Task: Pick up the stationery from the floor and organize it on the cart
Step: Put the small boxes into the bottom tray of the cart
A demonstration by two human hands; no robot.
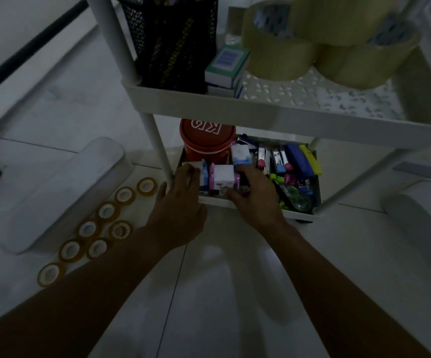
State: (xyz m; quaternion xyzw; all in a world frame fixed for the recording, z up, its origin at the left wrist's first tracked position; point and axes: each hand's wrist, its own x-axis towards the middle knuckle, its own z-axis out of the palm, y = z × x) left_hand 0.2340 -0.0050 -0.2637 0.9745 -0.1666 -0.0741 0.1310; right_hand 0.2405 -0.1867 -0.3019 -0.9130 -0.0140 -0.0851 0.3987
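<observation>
In the dim head view, both hands were in the bottom tray of the white cart [260, 112]. The left hand [180, 202] had its fingers curled over a white-and-blue box [204, 173] at the cart's front left corner. The right hand [254, 200] pinched a white-and-pink box [223, 178] just beside it, thumb on the near face, forefinger behind. A red tub [207, 136] stood deeper in the cart, behind both boxes. Staplers [299, 161] filled the cart's right side. Small tape rolls [105, 211] lay on the floor [209, 293], left of the cart.
</observation>
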